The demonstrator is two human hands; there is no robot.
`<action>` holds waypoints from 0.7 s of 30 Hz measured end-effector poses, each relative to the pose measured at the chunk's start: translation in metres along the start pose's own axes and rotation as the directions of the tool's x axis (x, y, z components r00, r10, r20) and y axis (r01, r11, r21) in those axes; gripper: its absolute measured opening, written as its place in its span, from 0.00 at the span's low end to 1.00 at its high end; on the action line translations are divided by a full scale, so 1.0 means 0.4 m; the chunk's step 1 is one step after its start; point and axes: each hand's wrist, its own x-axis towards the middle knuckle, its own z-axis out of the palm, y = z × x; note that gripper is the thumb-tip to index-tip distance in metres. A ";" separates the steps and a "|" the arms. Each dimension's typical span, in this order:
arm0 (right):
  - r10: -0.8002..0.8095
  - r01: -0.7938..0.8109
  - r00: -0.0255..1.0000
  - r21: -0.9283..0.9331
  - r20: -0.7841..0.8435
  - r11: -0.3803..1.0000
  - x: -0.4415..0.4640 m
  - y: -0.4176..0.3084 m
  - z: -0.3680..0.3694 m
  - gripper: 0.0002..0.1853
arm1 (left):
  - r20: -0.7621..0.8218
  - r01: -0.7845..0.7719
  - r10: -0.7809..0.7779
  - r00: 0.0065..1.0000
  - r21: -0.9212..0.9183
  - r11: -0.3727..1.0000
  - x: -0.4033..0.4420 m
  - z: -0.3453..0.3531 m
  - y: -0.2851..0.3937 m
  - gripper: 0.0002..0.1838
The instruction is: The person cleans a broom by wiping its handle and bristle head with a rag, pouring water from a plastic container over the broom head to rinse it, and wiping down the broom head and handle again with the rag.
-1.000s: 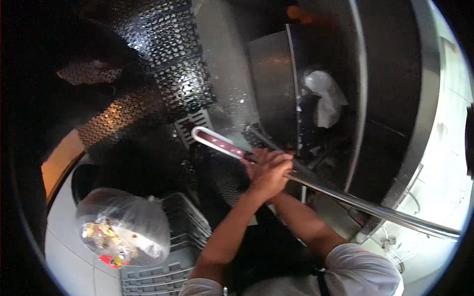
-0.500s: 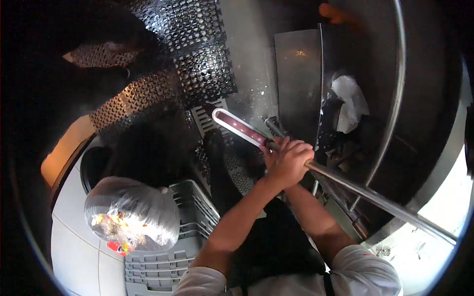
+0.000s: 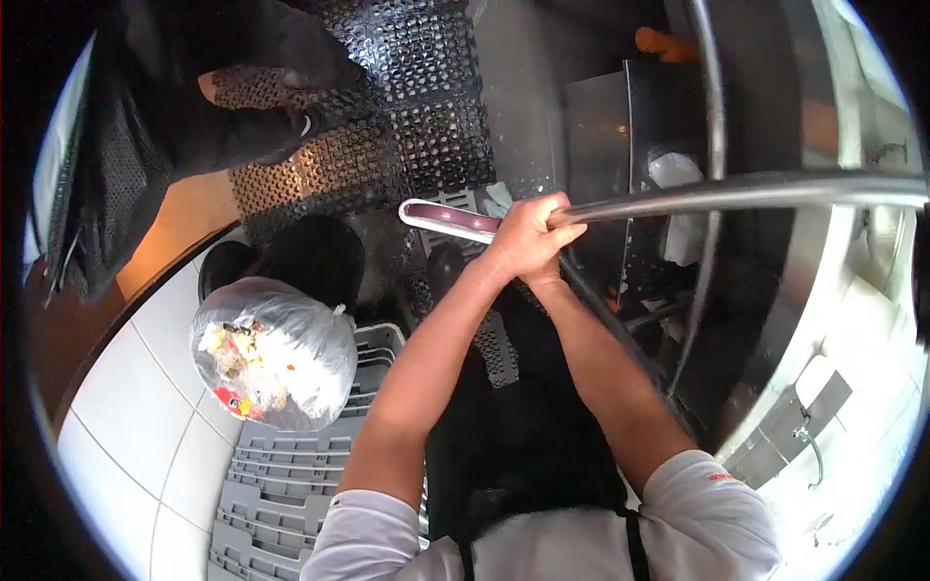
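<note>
A long metal pole [image 3: 736, 193] runs from the right edge to my hands. Its far end is an oblong, maroon piece with a white rim [image 3: 449, 220], held above the floor; its exact kind is unclear. My left hand [image 3: 526, 234] is wrapped around the pole just behind this end. Tucked under and against it, my right hand [image 3: 547, 266] is closed at the same spot, mostly hidden. Past the hands, a pale cloth-like piece [image 3: 498, 198] lies by a floor grate [image 3: 448, 200].
Lower left, a clear bag of waste [image 3: 276, 353] sits by grey slatted crates [image 3: 281, 484]. A person in dark clothes [image 3: 232, 126] stands at upper left on perforated black mats [image 3: 436, 145]. On the right are a curved metal rail [image 3: 714, 87] and a dark metal panel [image 3: 596, 136].
The pole has swung from sloping down to the right to lying nearly level, its near end rising. Both hands have moved up and slightly left with it. The view has shifted.
</note>
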 end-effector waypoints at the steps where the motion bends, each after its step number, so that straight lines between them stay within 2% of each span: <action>1: -0.012 0.012 1.000 -0.001 0.003 1.000 -0.004 -0.005 -0.009 0.16 | -0.003 0.015 -0.015 1.000 0.029 0.999 -0.006 -0.008 0.015 0.17; 4: -0.034 0.034 0.999 0.008 -0.020 0.999 -0.031 -0.013 -0.042 0.16 | -0.065 0.004 -0.001 0.998 0.035 0.999 -0.032 -0.014 0.008 0.16; 5: -0.049 0.049 0.998 0.006 -0.038 0.999 -0.042 -0.017 -0.054 0.16 | 0.030 0.005 -0.004 1.000 -0.033 0.999 -0.032 -0.026 -0.006 0.15; 7: -0.093 0.091 0.989 -0.024 -0.113 0.996 -0.065 -0.023 -0.073 0.16 | -0.038 -0.051 0.050 0.998 -0.024 0.998 -0.070 -0.043 0.057 0.13; 8: -0.167 0.157 0.970 -0.069 -0.175 0.985 -0.082 -0.033 -0.081 0.16 | -0.008 -0.016 0.014 1.000 -0.192 0.981 -0.087 -0.053 0.105 0.12; 9: -0.250 0.227 0.939 -0.119 -0.236 0.967 -0.090 -0.065 -0.100 0.17 | -0.048 -0.060 0.052 0.998 -0.191 0.980 -0.097 -0.055 0.130 0.13; 12: -0.392 0.387 0.807 -0.106 -0.442 0.916 -0.135 -0.152 -0.163 0.14 | -0.161 -0.189 0.165 0.973 -0.146 0.971 -0.122 -0.057 0.190 0.14; 15: -0.433 0.408 0.667 -0.189 -0.606 0.893 -0.182 -0.199 -0.208 0.12 | -0.253 -0.306 0.286 0.924 -0.042 0.951 -0.140 -0.042 0.235 0.16; 16: -0.448 0.431 0.605 -0.203 -0.659 0.880 -0.201 -0.207 -0.226 0.08 | -0.280 -0.334 0.330 0.902 0.034 0.942 -0.148 -0.043 0.261 0.16; 19: -0.114 0.345 0.611 0.134 -0.783 0.929 -0.279 -0.265 -0.266 0.08 | -0.444 -0.348 0.316 0.839 0.009 0.937 -0.130 -0.042 0.260 0.15; 20: 0.059 0.338 0.642 0.351 -0.764 0.873 -0.299 -0.277 -0.272 0.06 | -0.484 -0.369 0.299 0.823 -0.054 0.928 -0.130 -0.040 0.273 0.17; 21: 0.165 0.348 0.678 0.510 -0.717 0.786 -0.307 -0.284 -0.287 0.07 | -0.499 -0.412 0.356 0.790 -0.001 0.911 -0.137 -0.049 0.299 0.16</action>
